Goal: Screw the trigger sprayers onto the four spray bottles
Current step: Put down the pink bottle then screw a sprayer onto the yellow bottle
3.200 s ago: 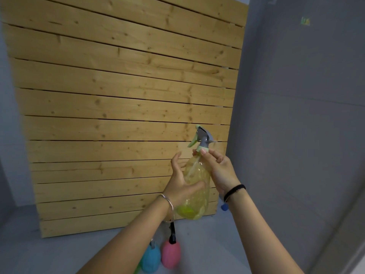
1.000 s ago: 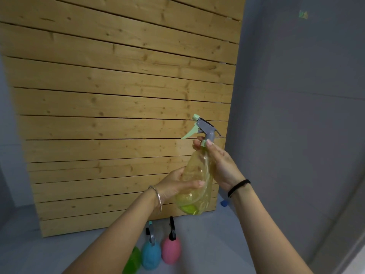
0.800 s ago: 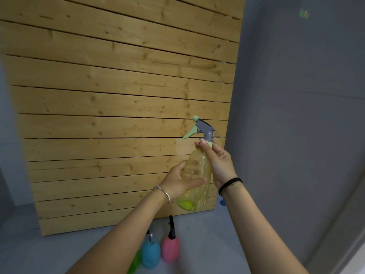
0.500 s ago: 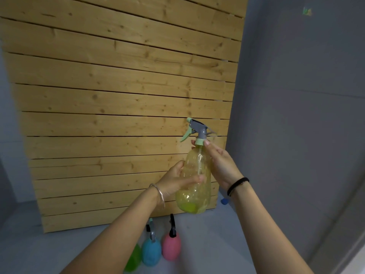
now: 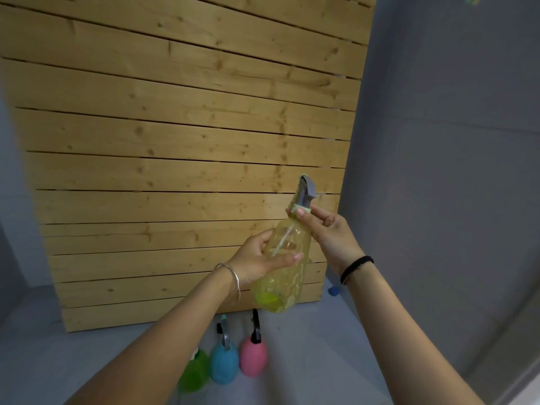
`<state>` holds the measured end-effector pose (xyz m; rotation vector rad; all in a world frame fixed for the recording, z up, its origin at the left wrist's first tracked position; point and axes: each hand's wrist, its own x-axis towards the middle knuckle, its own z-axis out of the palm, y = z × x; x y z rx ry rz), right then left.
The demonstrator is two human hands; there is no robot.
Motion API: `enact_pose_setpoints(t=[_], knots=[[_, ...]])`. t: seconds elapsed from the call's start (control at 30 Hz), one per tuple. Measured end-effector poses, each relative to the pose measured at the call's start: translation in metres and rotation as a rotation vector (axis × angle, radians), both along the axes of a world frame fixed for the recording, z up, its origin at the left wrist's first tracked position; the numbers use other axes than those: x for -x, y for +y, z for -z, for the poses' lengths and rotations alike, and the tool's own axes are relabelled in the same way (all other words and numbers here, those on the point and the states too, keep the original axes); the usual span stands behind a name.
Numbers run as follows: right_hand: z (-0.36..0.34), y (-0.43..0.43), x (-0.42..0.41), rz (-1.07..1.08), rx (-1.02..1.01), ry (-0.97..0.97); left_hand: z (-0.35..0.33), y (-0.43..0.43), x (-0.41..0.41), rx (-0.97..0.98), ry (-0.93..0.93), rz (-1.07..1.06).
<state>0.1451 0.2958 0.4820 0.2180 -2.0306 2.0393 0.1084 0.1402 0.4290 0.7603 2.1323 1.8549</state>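
Note:
I hold a clear yellow spray bottle up in front of me, slightly tilted. My left hand wraps around its body from the left. My right hand pinches the pale green collar just under the grey trigger sprayer at the neck. On the grey floor below stand a pink bottle, a blue bottle and a green bottle. The pink and blue ones carry sprayers; my left forearm partly hides the green one.
A wall of horizontal wooden planks rises right behind the bottles. A grey wall closes the right side. A small blue object lies on the floor at the plank wall's right corner.
The sprayer head has turned on the neck: its nozzle pointed left before and now points away from me. My right hand's fingers have shifted around the collar. The bottle stays held up.

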Motion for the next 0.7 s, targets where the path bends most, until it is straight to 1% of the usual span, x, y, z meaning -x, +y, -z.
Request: enact_pose_setpoints(t=[0.23, 0.37, 0.47, 0.57, 0.63, 0.7], knots=[[0.015, -0.004, 0.021, 0.085, 0.095, 0.014, 0.011, 0.005, 0.018, 0.009, 0.065, -0.072], [0.028, 0.001, 0.037, 0.056, 0.063, 0.003, 0.03, 0.01, 0.035, 0.047, 0.068, -0.1], [0.047, 0.009, 0.054, 0.05, -0.058, -0.01, 0.054, 0.017, 0.05, 0.057, 0.049, -0.111], [0.069, 0.021, 0.075, 0.062, -0.264, -0.055, 0.085, 0.022, 0.068, 0.068, 0.029, -0.099], [0.081, 0.029, 0.083, 0.039, -0.378, -0.058, 0.102, 0.022, 0.076, 0.112, 0.031, -0.101], [0.1, 0.037, 0.095, 0.021, -0.439, -0.062, 0.125, 0.027, 0.089, 0.176, 0.026, -0.12]])
